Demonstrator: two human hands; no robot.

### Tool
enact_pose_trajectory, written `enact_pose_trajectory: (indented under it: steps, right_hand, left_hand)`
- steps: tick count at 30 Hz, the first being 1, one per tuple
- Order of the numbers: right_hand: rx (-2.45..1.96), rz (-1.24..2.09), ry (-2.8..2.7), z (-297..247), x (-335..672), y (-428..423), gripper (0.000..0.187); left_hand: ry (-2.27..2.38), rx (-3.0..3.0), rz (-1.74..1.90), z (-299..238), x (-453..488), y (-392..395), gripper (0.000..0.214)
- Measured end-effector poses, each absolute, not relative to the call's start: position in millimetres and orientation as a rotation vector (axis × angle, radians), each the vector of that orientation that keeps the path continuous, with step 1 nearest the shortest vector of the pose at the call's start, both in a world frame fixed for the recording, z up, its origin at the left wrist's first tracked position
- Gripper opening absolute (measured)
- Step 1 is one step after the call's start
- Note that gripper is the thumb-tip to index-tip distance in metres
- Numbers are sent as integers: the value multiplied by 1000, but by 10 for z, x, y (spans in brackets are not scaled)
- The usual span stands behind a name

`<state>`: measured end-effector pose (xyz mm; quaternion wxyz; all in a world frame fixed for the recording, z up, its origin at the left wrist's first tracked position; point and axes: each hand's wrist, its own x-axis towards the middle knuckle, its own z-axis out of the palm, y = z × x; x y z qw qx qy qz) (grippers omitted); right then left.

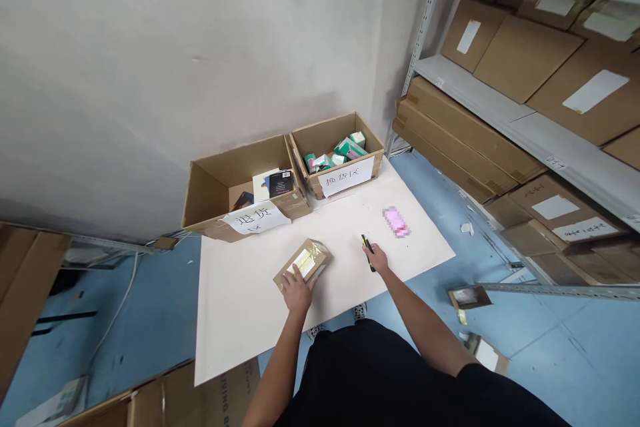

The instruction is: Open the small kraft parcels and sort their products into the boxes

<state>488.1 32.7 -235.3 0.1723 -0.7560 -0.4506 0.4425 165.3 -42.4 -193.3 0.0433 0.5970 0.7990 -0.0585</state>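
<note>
A small taped cardboard box [320, 255] with a white label lies on the white table [240, 320]. My left hand [297, 289] grips it, fingers over the label side and thumb along the near right edge. To the right, my right hand [377, 259] is closed around a black and yellow utility knife [371, 250], held just above the tabletop and apart from the box. Whether its blade is out, I cannot tell. A pink, pixelated item [396, 221] lies farther right on the table.
Two open cartons with handwritten paper signs stand at the table's back: the left carton [210, 180] holds dark and white packages, the right carton [370, 130] green and white boxes. A metal shelf [480, 93] full of cardboard boxes rises on the right. Small open boxes [470, 296] lie on the blue floor.
</note>
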Motion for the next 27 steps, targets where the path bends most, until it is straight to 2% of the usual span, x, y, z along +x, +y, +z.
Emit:
enact_pose_trajectory:
  steps: [4, 7, 9, 12, 14, 18, 23, 27]
  right_hand:
    - [-2392, 923, -1170, -2374, 4879, 429, 71]
    - [-2271, 779, -1287, -2398, 4577, 305, 71]
    - [-2029, 804, -1512, -2402, 4197, 169, 68]
    - [-1750, 1053, -1665, -2363, 3529, 11, 75]
    - [-1794, 1229, -1558, -2302, 3163, 4, 81]
    - [-1934, 1397, -1384, -2157, 2804, 220, 85]
    - [-1967, 1406, -1528, -2059, 2584, 470, 89]
    - [-2088, 1327, -1620, -2024, 2374, 564, 82]
  left_hand:
    - [2304, 1903, -177, -1826, 1567, -337, 63]
    - [2296, 1748, -228, -1715, 1545, -191, 51]
    - [2321, 1632, -199, -1636, 1509, -92, 52]
    - [2344, 1505, -142, -1532, 1424, 3, 72]
    - [2323, 1481, -155, -1493, 1380, 4, 76]
    - [2308, 1444, -204, -1504, 1338, -142, 68]
    - [2334, 1285, -218, -1556, 1223, -282, 72]
    - [2286, 1332, -260, -1587, 1136, -236, 62]
